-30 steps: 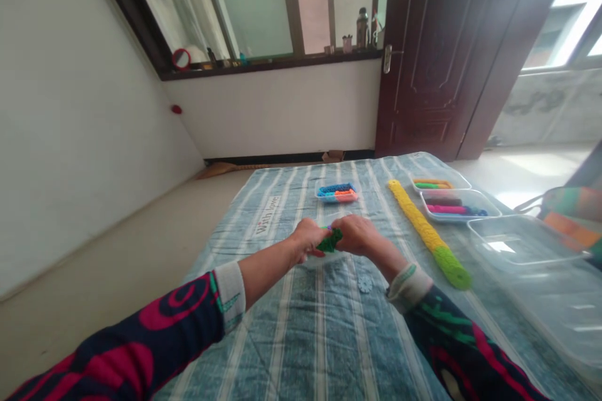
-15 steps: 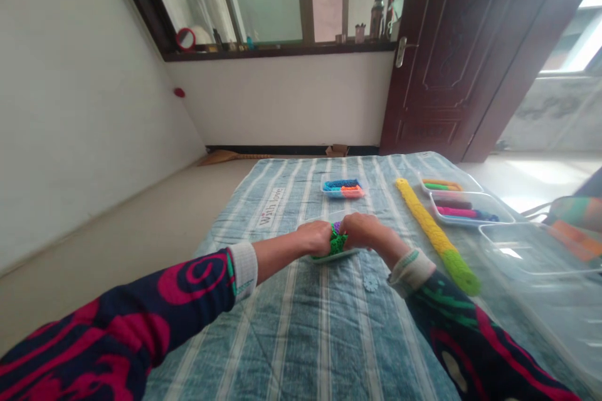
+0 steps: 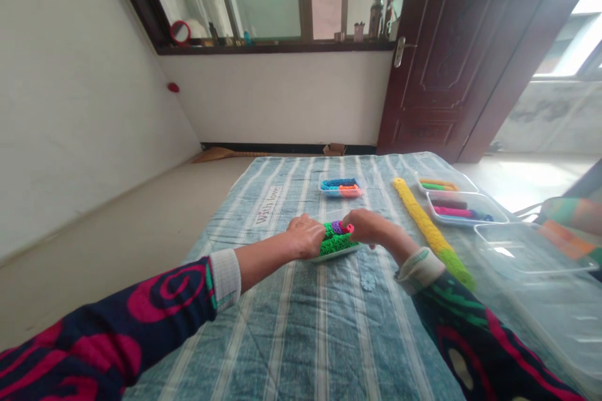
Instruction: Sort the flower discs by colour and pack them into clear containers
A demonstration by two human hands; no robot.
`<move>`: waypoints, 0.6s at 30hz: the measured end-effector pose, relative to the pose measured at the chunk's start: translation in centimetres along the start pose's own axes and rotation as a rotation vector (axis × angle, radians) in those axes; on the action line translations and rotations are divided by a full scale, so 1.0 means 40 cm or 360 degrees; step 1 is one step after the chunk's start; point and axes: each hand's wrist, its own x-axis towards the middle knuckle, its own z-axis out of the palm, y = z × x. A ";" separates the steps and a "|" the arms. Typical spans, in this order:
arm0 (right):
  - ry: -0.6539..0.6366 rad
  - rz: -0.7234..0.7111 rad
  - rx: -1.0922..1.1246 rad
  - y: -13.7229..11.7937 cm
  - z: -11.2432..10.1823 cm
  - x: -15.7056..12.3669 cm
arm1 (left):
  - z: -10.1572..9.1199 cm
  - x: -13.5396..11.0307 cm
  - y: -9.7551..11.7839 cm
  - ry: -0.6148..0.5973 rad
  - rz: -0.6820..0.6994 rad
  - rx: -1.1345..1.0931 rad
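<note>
A clear plastic box (image 3: 336, 256) stands on the striped cloth in front of me. Inside lie rows of stacked snowflake discs: a green row (image 3: 335, 244) in front, and behind it a row with green, purple (image 3: 337, 227) and red (image 3: 348, 229) parts. My left hand (image 3: 305, 237) is closed at the left end of these rows, its fingertips partly hidden. At the right end, my right hand (image 3: 369, 227) has its fingers curled by the red part; its lower fingers are hidden. One loose pale blue snowflake disc (image 3: 367, 282) rests on the cloth nearer to me.
Behind is a box with blue and orange rows (image 3: 341, 192). To the right lie a long yellow-green row (image 3: 430, 229), a box with pink and dark rows (image 3: 470, 220), one with orange and green rows (image 3: 439, 187), and a clear container (image 3: 508, 263). A person's sleeve shows at far right.
My hands have moved apart, the left one leftward and the right one slightly right. More of the green row and the red end now show between them.
</note>
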 end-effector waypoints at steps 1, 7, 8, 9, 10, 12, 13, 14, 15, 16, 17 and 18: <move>0.0046 0.0013 0.0055 0.011 0.002 0.002 | -0.008 -0.005 0.000 -0.0035 0.0013 0.0139; 0.0169 -0.0013 0.0253 0.051 0.018 0.011 | -0.009 -0.002 -0.011 0.0008 0.0350 0.0225; 0.0145 -0.0027 0.0232 0.050 0.020 0.013 | -0.003 0.003 -0.014 0.0008 0.0396 0.0177; 0.0119 -0.0031 0.0200 0.048 0.023 0.015 | 0.003 0.010 -0.018 -0.0003 0.0416 0.0131; 0.0107 -0.0029 0.0162 0.045 0.024 0.017 | 0.007 0.017 -0.023 -0.0025 0.0422 0.0092; 0.0115 -0.0015 0.0092 0.040 0.027 0.020 | 0.007 0.029 -0.036 -0.0070 0.0445 0.0049; 0.0137 -0.0009 0.0078 0.040 0.027 0.020 | 0.003 0.033 -0.043 -0.0079 0.0474 0.0040; 0.0170 -0.0002 0.0080 0.042 0.027 0.020 | -0.003 0.035 -0.051 -0.0069 0.0510 0.0036; 0.0211 0.0001 0.0094 0.045 0.027 0.018 | -0.011 0.035 -0.059 -0.0042 0.0543 0.0033; 0.0256 0.0004 0.0114 0.049 0.026 0.015 | -0.019 0.032 -0.067 -0.0009 0.0565 0.0031; 0.0301 0.0007 0.0140 0.053 0.025 0.010 | -0.025 0.028 -0.074 0.0017 0.0578 0.0031; 0.0347 0.0007 0.0163 0.058 0.024 0.003 | -0.030 0.022 -0.080 0.0030 0.0583 0.0034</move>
